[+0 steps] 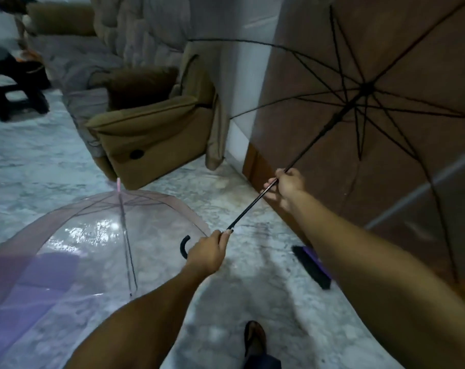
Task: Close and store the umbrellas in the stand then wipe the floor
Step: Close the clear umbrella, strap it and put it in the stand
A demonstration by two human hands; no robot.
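The person holds an open brown umbrella (385, 62) out ahead with both hands, its canopy tilted up and to the right so that the underside faces the camera. The left hand (208, 253) is closed around the lower end of the black shaft (248, 206), just above the hooked handle (184, 247), which curls out to the left of the fist. The right hand (286, 186) is wrapped around the same shaft further up, well short of the hub where the ribs meet. The shaft runs in a straight diagonal between the two hands and on up to that hub.

A second umbrella, clear with pink trim (93, 235), lies open on the marble floor (39, 155) to the left of the left hand, near it but not touching, its tip pointing toward a tan armchair (151, 129). Its lower edge runs out of the picture at the bottom left.

A dark brush with a purple back (312, 267) lies on the floor between the two forearms; the right forearm covers part of it. One foot in a dark sandal (255, 338) shows at the bottom edge.

The brown canopy is cut off by the top and right edges and hides the wall and door behind it. The upper left corner is blurred, and only a dark stool (13, 86) can be made out there. No stand can be seen.
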